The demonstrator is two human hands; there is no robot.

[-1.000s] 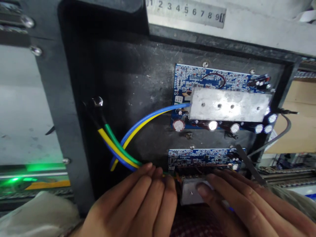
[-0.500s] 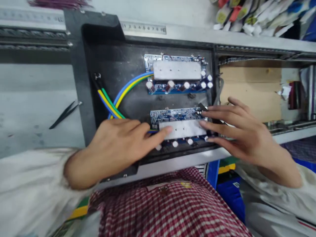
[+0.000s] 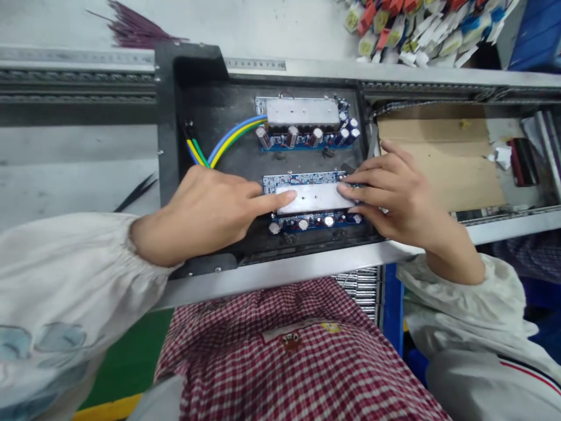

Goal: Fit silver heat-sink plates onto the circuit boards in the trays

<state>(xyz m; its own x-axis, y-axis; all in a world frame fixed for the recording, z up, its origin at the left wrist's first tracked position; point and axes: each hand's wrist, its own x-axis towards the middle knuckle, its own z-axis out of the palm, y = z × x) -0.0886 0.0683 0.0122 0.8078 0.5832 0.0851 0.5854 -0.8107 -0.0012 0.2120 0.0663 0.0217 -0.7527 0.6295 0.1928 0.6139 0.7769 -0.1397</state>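
Note:
The lower blue circuit board (image 3: 302, 224) lies in a black tray (image 3: 219, 99), a long silver heat sink (image 3: 315, 202) along its top and round capacitors along its near edge. My left hand (image 3: 210, 204) covers the board's left end; its thumb presses the heat sink and its other fingers are curled, their tips hidden. My right hand (image 3: 394, 196) is closed around the right end, fingertips on the heat sink and thumb at the near edge. Blue, yellow and green wires (image 3: 199, 153) pass under my left hand. A second circuit board (image 3: 302, 143) sits behind, wired at its left.
Tweezers (image 3: 135, 193) lie left of the tray. A ruler strip (image 3: 258, 63) runs along the back rail. Cardboard (image 3: 438, 169) is at the right, beside a dark red object (image 3: 522, 162). Connectors (image 3: 394, 29) and purple wires (image 3: 131, 26) lie at the back.
The camera view has shifted, so the tray and boards appear higher and slightly smaller. Both hands stay on the lower circuit board, and the left thumb still presses its heat sink.

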